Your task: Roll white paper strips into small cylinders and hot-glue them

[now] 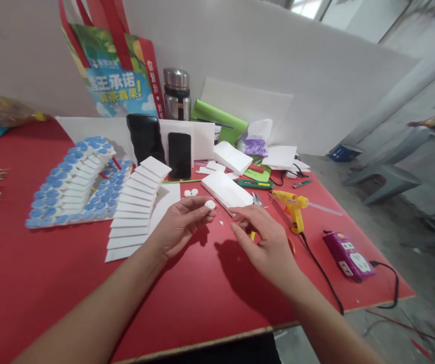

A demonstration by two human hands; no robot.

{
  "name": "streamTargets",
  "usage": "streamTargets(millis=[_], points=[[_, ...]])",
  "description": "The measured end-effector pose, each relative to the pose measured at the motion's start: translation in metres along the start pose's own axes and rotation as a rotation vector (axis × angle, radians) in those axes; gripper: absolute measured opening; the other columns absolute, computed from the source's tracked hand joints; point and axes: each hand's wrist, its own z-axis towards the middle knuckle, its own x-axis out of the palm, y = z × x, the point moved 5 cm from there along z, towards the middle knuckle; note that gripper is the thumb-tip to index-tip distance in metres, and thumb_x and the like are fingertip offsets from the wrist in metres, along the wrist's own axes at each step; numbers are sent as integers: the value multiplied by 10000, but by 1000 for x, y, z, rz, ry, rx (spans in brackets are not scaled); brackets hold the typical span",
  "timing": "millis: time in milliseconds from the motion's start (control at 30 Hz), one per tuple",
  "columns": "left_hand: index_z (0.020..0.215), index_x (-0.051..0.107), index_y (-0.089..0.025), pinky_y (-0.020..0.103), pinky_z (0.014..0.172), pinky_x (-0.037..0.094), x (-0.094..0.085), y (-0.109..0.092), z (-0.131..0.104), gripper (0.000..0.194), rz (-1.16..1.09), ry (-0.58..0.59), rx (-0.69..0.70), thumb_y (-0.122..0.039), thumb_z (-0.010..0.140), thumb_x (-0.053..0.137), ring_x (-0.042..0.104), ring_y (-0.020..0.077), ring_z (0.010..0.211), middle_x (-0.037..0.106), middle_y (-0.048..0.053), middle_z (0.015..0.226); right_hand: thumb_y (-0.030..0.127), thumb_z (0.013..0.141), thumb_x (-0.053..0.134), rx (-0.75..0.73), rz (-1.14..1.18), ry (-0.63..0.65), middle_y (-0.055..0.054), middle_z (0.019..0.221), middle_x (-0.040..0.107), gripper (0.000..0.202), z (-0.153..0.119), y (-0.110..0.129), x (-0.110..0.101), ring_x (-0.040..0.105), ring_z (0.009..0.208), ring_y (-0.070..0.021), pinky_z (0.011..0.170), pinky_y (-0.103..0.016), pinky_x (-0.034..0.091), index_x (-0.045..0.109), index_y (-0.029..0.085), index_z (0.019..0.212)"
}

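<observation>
1. The left hand [183, 222] pinches a small, round, white piece [210, 205] between thumb and fingertips, raised above the red tabletop [202, 308]. The grip covers only its edge, so I judge that a slight roll of the thumb could let it drop.
2. The right hand [265, 240] faces it with thumb and fingers parted, and no object shows in its grasp. A hasty reach across the gap could knock the piece loose.
3. More small, round, white pieces [190, 192] lie just beyond the left hand; a brush of the knuckles might scatter them.
4. The fanned, stepped run of white rectangular boards [132, 207] stands just beside the left wrist. A backward swing of that arm could jolt it.
5. A yellow glue gun [295, 205] with a translucent stick lies beyond the right hand. I cannot tell whether it is hot; if so, a careless stretch could burn the fingers.
6. Its black cable [321, 275] runs toward the table's front edge, near the right forearm, where a snag could drag the gun.
</observation>
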Motion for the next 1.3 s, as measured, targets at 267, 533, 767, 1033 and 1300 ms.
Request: streamTargets(millis=[267, 533, 767, 1033, 1300], points=[[950, 834, -156, 233, 775, 575, 5, 1, -3, 204, 71, 99, 21, -193, 760, 897, 707, 116, 740, 785, 54, 853, 172, 975, 595, -21, 7, 53, -64, 1110, 635, 357, 10, 4, 24, 601, 691, -124, 669, -290, 522, 647, 255, 1318], [925, 839, -143, 258, 773, 581, 0, -1, -1, 248, 97, 21, 61, -194, 700, 931, 703, 129, 725, 786, 61, 844, 206, 977, 587, 74, 133, 98, -22, 875, 670, 308, 15, 1, 31, 611, 734, -152, 640, -278, 483, 694, 234, 1265], [910, 837, -168, 241, 792, 591, -7, -6, 3, 264, 39, -36, 130, -184, 672, 950, 718, 121, 734, 796, 55, 878, 255, 964, 613, 232, 312, -30, 24, 728, 658, 240, 37, -2, 16, 546, 578, -121, 576, -277, 457, 726, 227, 1173], [950, 849, -180, 237, 800, 579, -6, -6, 3, 251, 108, -19, 148, -195, 713, 927, 704, 122, 761, 792, 52, 874, 299, 876, 735, 418, 676, -7, 59, 600, 590, 113, 54, -29, 46, 491, 486, -97, 501, -253, 413, 669, 211, 852], [997, 847, -203, 251, 774, 575, -9, -1, 2, 259, 240, -66, 103, -240, 747, 908, 723, 157, 799, 804, 58, 889, 356, 866, 795, 500, 898, 74, 54, 616, 628, 193, 41, -50, 58, 519, 480, -85, 462, -218, 408, 682, 201, 850]])
